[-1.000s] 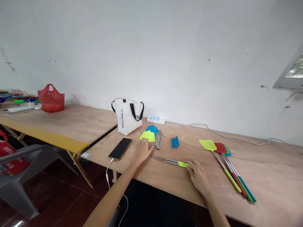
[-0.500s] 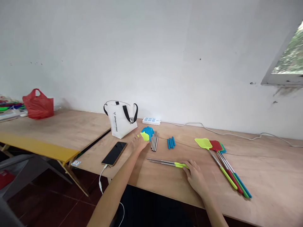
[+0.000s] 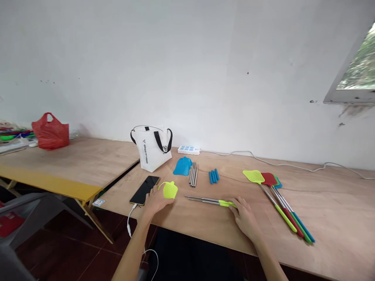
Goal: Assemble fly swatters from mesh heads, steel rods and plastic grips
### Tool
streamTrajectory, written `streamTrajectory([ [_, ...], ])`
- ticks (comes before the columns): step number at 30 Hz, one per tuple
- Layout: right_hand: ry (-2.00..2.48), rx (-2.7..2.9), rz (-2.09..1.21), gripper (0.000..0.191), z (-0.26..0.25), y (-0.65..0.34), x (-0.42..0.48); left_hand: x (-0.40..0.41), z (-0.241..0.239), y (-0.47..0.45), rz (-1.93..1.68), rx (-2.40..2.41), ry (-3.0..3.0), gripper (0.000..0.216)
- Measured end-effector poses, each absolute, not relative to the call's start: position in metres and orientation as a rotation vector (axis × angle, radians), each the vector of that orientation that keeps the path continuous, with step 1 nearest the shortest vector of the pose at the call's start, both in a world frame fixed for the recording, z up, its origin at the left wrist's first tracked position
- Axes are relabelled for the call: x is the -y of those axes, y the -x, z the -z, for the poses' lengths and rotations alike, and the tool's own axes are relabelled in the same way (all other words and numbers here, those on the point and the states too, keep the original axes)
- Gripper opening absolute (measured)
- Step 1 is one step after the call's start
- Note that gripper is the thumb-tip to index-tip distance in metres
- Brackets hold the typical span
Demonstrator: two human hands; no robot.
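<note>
My left hand (image 3: 156, 200) is closed on a yellow-green fly swatter head (image 3: 170, 190) low over the table, beside the phone. Whether a second head lies beneath it I cannot tell. At the front middle, my right hand (image 3: 244, 215) grips the ends of yellow-green fly swatter handles (image 3: 227, 203), their thin metal rods (image 3: 202, 200) pointing left. Behind lie blue swatter heads (image 3: 183, 166), several bare metal tubes (image 3: 193, 175) and several short blue handles (image 3: 213, 176). To the right rest several assembled fly swatters (image 3: 285, 210) in yellow-green, red, green and blue.
A black phone (image 3: 144, 189) on a white cable lies left of my left hand. Behind it stands a white bag (image 3: 154, 150) with black straps. A power strip (image 3: 189, 150) sits against the wall. A red plastic bag (image 3: 51, 132) stands on the left table.
My left hand has moved left and toward me, bringing the yellow-green swatter head away from the blue heads, which are now more exposed. My right hand stays at the handles.
</note>
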State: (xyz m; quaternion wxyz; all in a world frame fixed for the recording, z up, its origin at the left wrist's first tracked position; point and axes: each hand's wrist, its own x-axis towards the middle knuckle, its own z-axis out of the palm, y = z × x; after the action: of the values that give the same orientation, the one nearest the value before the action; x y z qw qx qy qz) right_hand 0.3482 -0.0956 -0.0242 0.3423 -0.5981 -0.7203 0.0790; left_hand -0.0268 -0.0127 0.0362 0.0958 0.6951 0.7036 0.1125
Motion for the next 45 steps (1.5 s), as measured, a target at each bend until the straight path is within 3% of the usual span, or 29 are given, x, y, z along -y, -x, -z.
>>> streamTrajectory([
  [10,1.542,1.890,-0.139,0.032,0.032,-0.352,0.094,0.027,-0.045,0.019,-0.374,-1.989,-2.168,0.086],
  [15,1.540,1.976,-0.089,0.033,0.027,-0.350,0.098,0.034,-0.050,0.019,-0.556,-1.815,-2.226,0.089],
  [19,1.576,2.018,0.003,0.022,0.017,-0.337,0.104,0.033,-0.055,0.019,-0.798,-1.568,-2.195,0.083],
  [26,1.547,2.072,0.219,0.024,0.011,-0.299,0.109,0.042,-0.081,0.011,-1.034,-1.378,-2.029,0.029],
  [32,1.483,2.163,0.161,0.035,0.003,-0.293,0.112,0.051,-0.091,-0.004,-1.267,-1.126,-1.814,0.039],
  [39,1.579,2.055,0.367,0.034,0.016,-0.300,0.106,0.065,-0.098,-0.020,-1.248,-1.014,-1.775,0.036],
  [45,1.603,1.957,0.299,0.040,0.025,-0.310,0.099,0.067,-0.094,-0.021,-1.267,-1.001,-1.754,0.034],
])
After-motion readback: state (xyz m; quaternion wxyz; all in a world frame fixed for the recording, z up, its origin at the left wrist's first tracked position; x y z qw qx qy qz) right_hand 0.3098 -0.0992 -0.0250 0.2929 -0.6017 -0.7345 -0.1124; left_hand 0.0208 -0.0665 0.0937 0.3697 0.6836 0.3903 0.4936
